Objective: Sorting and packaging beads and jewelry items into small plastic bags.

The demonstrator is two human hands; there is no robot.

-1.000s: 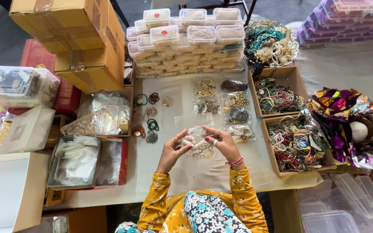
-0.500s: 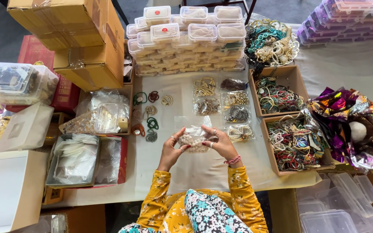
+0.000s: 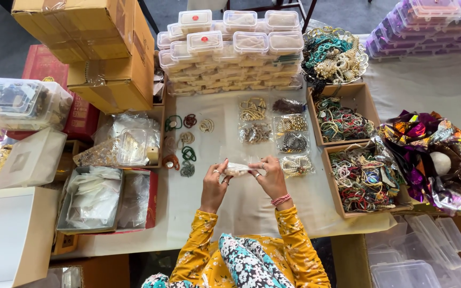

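Both my hands hold a small clear plastic bag of cream beads above the pale cloth-covered table. My left hand pinches its left end and my right hand pinches its right end, with rings on the fingers. The bag is tipped edge-on, so only a thin strip of it shows between the hands. Just beyond lie several clear packets of bead bracelets in rows. To the left of them sit small coiled bracelets in green, brown and cream.
Stacked lidded plastic boxes stand at the back. Two cardboard trays of mixed bracelets sit at right, beside crumpled shiny foil. Cardboard cartons and open boxes of plastic bags are at left. Empty clear containers lie lower right.
My hands have turned the bead bag from flat and facing me to edge-on, and moved it slightly away from me. Nothing else on the table has moved.
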